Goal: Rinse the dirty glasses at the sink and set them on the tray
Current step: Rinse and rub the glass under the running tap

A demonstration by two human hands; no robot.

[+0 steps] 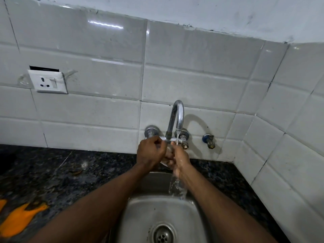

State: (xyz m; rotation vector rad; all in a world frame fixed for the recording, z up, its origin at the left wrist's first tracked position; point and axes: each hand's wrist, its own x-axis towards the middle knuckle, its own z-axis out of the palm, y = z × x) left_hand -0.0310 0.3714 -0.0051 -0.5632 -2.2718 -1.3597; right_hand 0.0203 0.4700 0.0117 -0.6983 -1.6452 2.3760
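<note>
A clear glass (168, 155) is held between both hands under the running chrome tap (177, 118). My left hand (150, 153) grips the glass from the left with curled fingers. My right hand (180, 158) wraps it from the right, and water runs over this hand. The stream falls past my right wrist into the steel sink (140, 213). Most of the glass is hidden by my fingers. No tray is in view.
Dark granite counter (52, 172) surrounds the sink, with an orange object (19, 218) at the lower left edge. A wall socket (48, 82) sits on the white tiles at left. A small blue valve (208, 140) sticks out right of the tap. The drain (164, 235) lies below.
</note>
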